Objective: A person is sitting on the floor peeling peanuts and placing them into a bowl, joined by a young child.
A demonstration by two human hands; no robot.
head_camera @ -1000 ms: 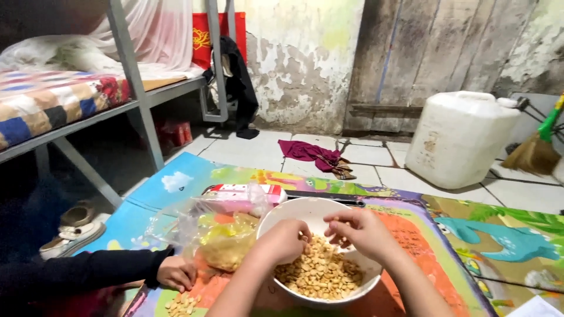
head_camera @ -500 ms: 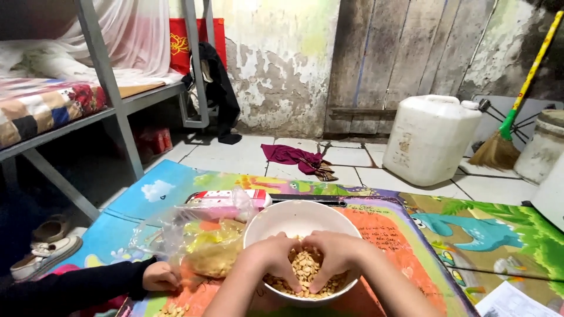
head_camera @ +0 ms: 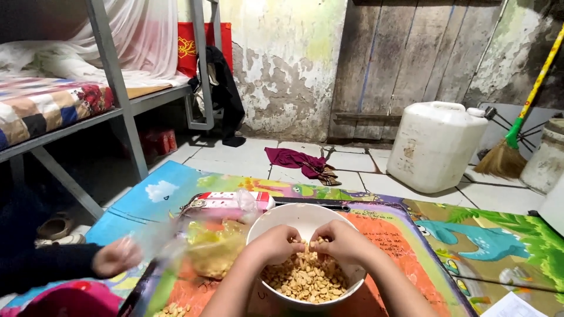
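White bowl (head_camera: 305,220) of pale shelled nuts (head_camera: 305,282), lower centre of frame, on colourful mat (head_camera: 499,246); left hand (head_camera: 276,243) and right hand (head_camera: 341,240) inside, fingertips pinched on nuts, mid-sorting; next, likely a careful lift clear.

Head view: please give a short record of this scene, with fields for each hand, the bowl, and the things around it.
left hand: inside the bowl, fingers in the peanuts
right hand: inside the bowl, touching the peanuts
white bowl: on the colourful mat, partly filled
peanuts: pale, shelled
plastic bag: left of the bowl, yellowish contents
other person's hand: at the bag, blurred
white jerrycan: on the tiled floor behind
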